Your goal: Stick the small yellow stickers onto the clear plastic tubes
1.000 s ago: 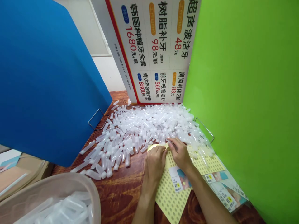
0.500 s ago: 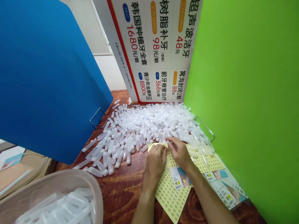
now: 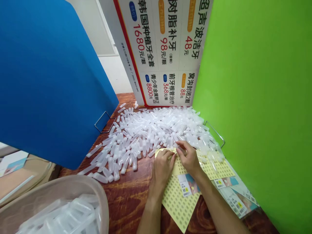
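Left hand (image 3: 164, 165) and right hand (image 3: 189, 161), fingers bent, work close together at the far edge of the dotted yellow sheet (image 3: 178, 167), whatever they pinch too small to tell! It looks light, bendy, likely easily creased; corners offer best hold.

Yellow sheet (image 3: 180, 208) lies slanted on the desk (image 3: 131, 201), one corner towards me; rows of small dark oval dots, printed label (image 3: 187, 185) across its middle. My fingers (image 3: 168, 154) are at its far end. Just beyond, translucent white tubes (image 3: 156, 125), heaped, pointing every way.
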Available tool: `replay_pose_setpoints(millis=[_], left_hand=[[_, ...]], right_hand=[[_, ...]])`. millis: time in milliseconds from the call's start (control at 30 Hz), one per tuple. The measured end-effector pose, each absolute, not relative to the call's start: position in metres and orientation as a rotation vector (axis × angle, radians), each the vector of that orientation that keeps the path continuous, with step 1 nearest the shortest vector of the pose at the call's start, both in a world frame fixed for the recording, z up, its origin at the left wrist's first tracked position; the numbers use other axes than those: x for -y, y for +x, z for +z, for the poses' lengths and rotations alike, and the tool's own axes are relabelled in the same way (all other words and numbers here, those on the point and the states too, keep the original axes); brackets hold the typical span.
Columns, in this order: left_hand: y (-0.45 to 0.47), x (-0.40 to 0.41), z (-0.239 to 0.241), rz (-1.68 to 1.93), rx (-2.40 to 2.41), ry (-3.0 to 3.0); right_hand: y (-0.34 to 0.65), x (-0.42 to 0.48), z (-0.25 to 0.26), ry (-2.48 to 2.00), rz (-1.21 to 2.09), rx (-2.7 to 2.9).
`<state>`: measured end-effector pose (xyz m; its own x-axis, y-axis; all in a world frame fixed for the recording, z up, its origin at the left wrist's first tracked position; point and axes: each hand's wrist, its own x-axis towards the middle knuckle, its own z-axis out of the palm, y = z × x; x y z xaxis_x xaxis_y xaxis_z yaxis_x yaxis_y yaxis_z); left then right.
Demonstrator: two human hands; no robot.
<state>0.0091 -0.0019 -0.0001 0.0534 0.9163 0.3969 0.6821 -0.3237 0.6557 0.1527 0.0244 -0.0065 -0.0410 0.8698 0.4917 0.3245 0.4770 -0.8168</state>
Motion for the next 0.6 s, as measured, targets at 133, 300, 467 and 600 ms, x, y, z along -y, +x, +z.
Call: replay_pose_setpoints(millis=[133,300,467,600], left_hand=[[0.0088,0.0009,-0.0027,1.153,-1.643,2.092],[0.0076,-0.0013,-0.0048,1.173,-1.626,2.111],[0.0079,-0.0018,-0.0055,1.181,-1.627,2.115],[0.0093,-0.0019,-0.0051,1.175,-1.63,2.092]], right_hand=[[0.1525,-0.0244,-0.0066,-1.051,0.588,1.621],[0.1517,-0.0242,-0.0044,-1.055,0.567,1.611],[0.1518,-0.025,-0.0018,-1.012,0.541,1.655],[0.1528,-0.0256,-0.002,-1.021,0.523,1.673]])
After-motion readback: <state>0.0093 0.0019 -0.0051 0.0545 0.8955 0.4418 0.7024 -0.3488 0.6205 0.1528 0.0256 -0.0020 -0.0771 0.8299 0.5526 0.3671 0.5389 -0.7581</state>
